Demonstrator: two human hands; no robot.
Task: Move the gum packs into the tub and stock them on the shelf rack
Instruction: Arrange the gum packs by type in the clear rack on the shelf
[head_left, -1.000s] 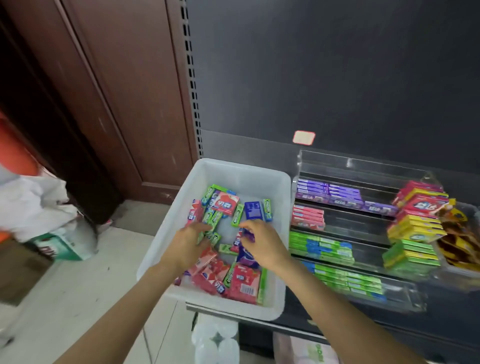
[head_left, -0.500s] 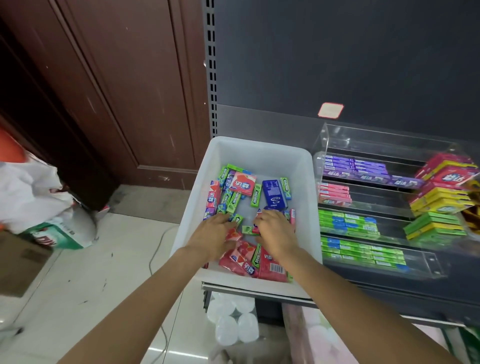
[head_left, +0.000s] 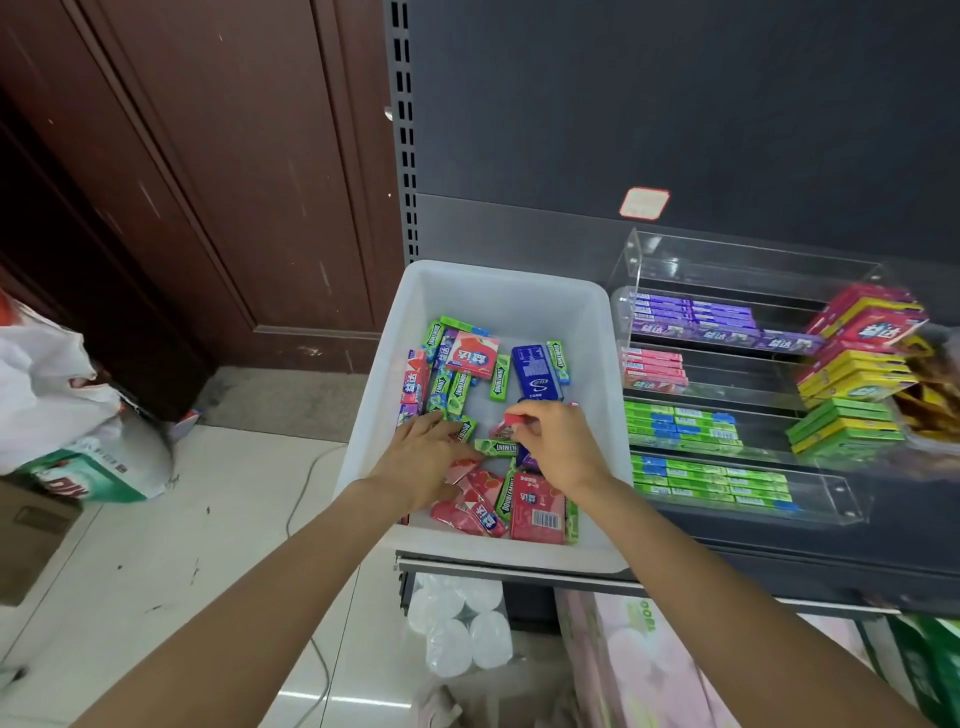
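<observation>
A white plastic tub (head_left: 597, 322) sits on the shelf edge and holds several loose gum packs, green, red, purple and blue, such as a blue pack (head_left: 536, 371). My left hand (head_left: 423, 454) lies flat on the packs in the tub's left middle, fingers spread. My right hand (head_left: 558, 441) pinches a small red gum pack (head_left: 514, 421) between thumb and fingers, just above the pile. To the right stands a clear acrylic tiered rack (head_left: 636, 249) with rows of purple, pink and green packs.
Stacks of red, yellow and green boxes (head_left: 857, 374) sit at the rack's right end. A dark shelf back panel rises behind. On the floor to the left lie a white plastic bag (head_left: 47, 384) and a cardboard box; white cups (head_left: 457, 629) sit under the shelf.
My right hand has lifted a red gum pack out of the pile. My left hand has stayed spread on the packs. The camera has shifted slightly closer.
</observation>
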